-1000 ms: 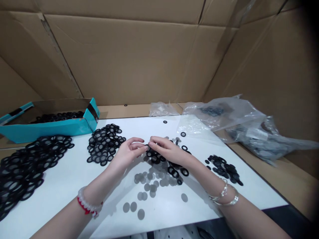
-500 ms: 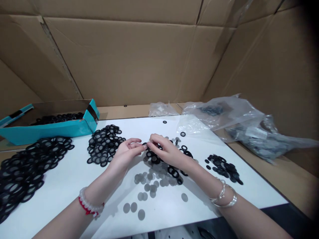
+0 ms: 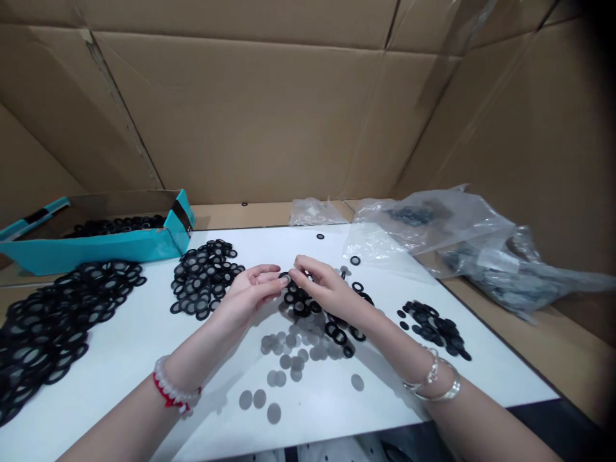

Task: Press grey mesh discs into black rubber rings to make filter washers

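Observation:
My left hand [image 3: 248,294] and my right hand [image 3: 323,287] meet fingertip to fingertip above the white board [image 3: 144,359]. Both pinch one small black ring [image 3: 285,278] between thumbs and forefingers. Just under the hands lies a heap of loose black rings [image 3: 317,311]. In front of it, several grey round mesh discs [image 3: 289,359] are scattered towards me. A pile of rings with grey centres [image 3: 205,277] sits just left of my left hand.
A large spread of finished rings [image 3: 52,327] covers the board's left end. A teal box [image 3: 96,244] holding more rings stands at the back left. A small black pile [image 3: 436,328] lies at right. Clear plastic bags [image 3: 462,237] lie at the back right. Cardboard walls surround everything.
Both hands stay joined on the ring, shifting only slightly. The view has nudged a little.

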Motion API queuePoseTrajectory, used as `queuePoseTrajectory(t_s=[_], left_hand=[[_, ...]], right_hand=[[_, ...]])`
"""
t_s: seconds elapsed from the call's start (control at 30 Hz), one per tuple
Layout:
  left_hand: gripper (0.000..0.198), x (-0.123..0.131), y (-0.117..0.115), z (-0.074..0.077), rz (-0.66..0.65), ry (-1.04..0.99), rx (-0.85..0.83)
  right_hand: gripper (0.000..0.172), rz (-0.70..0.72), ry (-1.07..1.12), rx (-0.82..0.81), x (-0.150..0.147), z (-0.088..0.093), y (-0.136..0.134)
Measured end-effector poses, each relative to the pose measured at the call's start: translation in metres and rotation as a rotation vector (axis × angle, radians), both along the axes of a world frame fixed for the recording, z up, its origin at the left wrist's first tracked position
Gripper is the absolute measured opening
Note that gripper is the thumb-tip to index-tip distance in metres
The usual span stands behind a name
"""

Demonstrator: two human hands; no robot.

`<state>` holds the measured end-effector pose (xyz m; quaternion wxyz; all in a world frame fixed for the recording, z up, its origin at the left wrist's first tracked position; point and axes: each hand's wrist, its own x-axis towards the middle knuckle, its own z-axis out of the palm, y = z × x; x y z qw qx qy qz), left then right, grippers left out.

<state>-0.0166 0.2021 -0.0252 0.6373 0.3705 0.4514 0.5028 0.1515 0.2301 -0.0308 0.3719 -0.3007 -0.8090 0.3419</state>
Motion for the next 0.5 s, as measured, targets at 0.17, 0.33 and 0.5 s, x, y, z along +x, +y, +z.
queuePoseTrajectory(t_s=[0.17,0.33,0.5], left_hand=[[0.044,-0.0050,0.0034,-0.0066,-0.019,0.058,-0.017],[0.044,-0.0076,0.0041,-0.0102,-0.004,0.125,-0.091],[0.043,-0.0065,0.0007,-0.0040,0.000,0.130,-0.058]], right_hand=[[0.029,0.044,-0.081,0.033,-0.0001,-0.0005,0.0010],[0.029,0.037,-0.196,0.029,0.0031,0.0002,0.0017],[0.028,0.030,-0.213,-0.017,0.0068,0.0009,0.0030]])
